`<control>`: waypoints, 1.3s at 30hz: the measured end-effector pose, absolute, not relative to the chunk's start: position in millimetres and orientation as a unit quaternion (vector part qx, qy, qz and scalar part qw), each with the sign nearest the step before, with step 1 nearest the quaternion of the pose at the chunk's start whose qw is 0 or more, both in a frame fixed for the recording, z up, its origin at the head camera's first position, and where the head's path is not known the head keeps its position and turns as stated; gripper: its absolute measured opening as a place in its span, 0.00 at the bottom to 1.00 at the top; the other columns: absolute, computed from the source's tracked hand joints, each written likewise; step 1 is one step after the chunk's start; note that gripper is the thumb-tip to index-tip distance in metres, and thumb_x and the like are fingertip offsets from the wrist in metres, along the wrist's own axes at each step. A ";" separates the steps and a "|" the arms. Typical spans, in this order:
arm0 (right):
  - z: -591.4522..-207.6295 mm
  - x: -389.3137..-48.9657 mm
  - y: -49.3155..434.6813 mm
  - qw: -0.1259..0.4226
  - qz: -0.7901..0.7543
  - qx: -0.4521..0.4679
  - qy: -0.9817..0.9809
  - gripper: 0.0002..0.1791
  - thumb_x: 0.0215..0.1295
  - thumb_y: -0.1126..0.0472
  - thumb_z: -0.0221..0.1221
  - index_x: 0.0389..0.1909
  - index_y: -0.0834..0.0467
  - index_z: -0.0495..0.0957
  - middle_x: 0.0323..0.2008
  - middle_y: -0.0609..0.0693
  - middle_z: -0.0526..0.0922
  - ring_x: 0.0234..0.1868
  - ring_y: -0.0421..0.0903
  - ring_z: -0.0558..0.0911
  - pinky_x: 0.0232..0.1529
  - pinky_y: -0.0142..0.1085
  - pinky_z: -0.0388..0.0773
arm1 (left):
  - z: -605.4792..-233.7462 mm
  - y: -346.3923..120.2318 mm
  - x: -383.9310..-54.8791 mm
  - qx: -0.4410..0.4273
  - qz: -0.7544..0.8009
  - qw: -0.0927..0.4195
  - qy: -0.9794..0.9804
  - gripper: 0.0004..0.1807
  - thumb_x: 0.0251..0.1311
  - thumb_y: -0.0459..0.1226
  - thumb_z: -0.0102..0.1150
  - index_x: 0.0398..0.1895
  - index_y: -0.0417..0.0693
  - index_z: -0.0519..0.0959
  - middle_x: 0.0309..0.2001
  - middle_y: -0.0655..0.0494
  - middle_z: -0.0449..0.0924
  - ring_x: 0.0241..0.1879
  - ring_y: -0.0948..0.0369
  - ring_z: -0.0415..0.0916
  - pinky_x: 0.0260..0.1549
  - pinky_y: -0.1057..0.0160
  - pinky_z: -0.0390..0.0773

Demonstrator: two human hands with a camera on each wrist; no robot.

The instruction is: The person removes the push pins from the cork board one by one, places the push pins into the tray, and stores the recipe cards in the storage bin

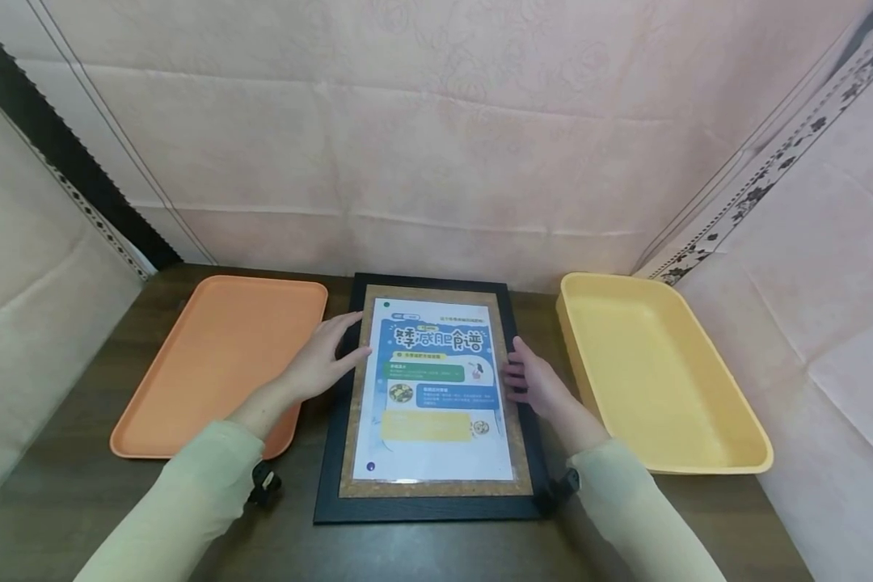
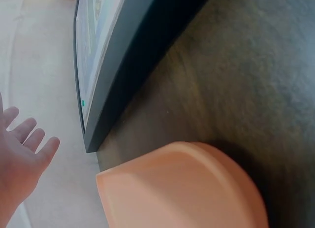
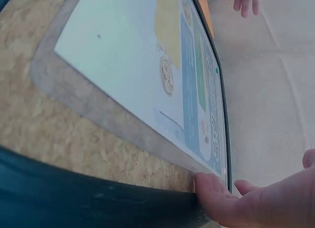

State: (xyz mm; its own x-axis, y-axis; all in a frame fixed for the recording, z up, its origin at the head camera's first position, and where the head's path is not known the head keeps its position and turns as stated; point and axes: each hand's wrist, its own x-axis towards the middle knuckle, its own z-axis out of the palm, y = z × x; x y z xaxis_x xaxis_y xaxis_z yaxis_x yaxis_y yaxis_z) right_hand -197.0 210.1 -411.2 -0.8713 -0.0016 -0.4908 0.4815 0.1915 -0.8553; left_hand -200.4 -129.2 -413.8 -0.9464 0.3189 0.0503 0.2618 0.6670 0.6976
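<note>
A cork board (image 1: 436, 490) in a black frame (image 1: 422, 510) lies on the table, with a laminated blue-and-white printed sheet (image 1: 436, 462) on it. A green pin (image 1: 386, 305) marks the sheet's upper left corner, a purple pin (image 1: 370, 466) its lower left. Over the board's left edge my left hand (image 1: 320, 356) hovers with fingers and thumb spread, holding nothing; the left wrist view shows the hand (image 2: 22, 156) off to one side. My right hand (image 1: 540, 386) is at the right edge, its fingertips (image 3: 209, 184) resting on the cork beside the sheet.
An orange tray (image 1: 218, 364) lies on the dark wooden table (image 1: 291, 533) to the left, partly under my left forearm. To the right stands a deeper yellow tray (image 1: 662, 372). Pale cloth (image 1: 422, 162) hangs behind the table and at both sides.
</note>
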 end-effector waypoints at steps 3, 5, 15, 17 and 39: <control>-410.0 -199.6 209.9 0.202 -0.619 0.171 0.740 0.41 0.69 0.35 0.37 0.68 0.64 0.53 0.67 0.65 0.60 0.67 0.62 0.62 0.64 0.55 0.62 | -414.9 -131.6 -199.0 0.158 0.372 0.039 0.914 0.37 0.65 0.51 0.50 0.71 0.45 0.52 0.72 0.43 0.49 0.71 0.44 0.47 0.64 0.38 0.54; -409.1 -201.6 210.0 0.206 -0.620 0.177 0.736 0.42 0.68 0.35 0.38 0.69 0.64 0.53 0.67 0.65 0.59 0.67 0.61 0.61 0.64 0.55 0.62 | -415.1 -132.9 -198.4 0.158 0.370 0.041 0.914 0.36 0.65 0.50 0.50 0.71 0.45 0.53 0.72 0.43 0.49 0.71 0.44 0.47 0.64 0.38 0.54; -416.9 -210.9 212.2 0.192 -0.564 0.170 0.785 0.28 0.69 0.49 0.48 0.61 0.66 0.66 0.60 0.63 0.70 0.61 0.58 0.70 0.61 0.49 0.69 | -417.6 -128.2 -213.3 0.136 0.390 0.047 0.909 0.37 0.64 0.56 0.48 0.71 0.47 0.54 0.71 0.44 0.54 0.70 0.46 0.52 0.64 0.41 0.57; -421.3 -212.9 213.2 0.176 -0.539 0.166 0.807 0.24 0.68 0.52 0.52 0.56 0.65 0.72 0.56 0.62 0.75 0.56 0.56 0.75 0.58 0.47 0.73 | -419.5 -125.3 -219.9 0.127 0.404 0.049 0.905 0.37 0.64 0.55 0.48 0.70 0.47 0.55 0.70 0.44 0.56 0.69 0.46 0.54 0.64 0.42 0.59; -442.6 -213.6 214.7 0.145 -0.504 0.177 0.833 0.24 0.61 0.57 0.61 0.59 0.57 0.72 0.49 0.58 0.81 0.37 0.45 0.85 0.42 0.35 0.81 | -438.7 -97.2 -287.5 0.043 0.473 0.065 0.877 0.26 0.63 0.45 0.55 0.62 0.47 0.67 0.55 0.47 0.72 0.51 0.52 0.70 0.56 0.55 0.73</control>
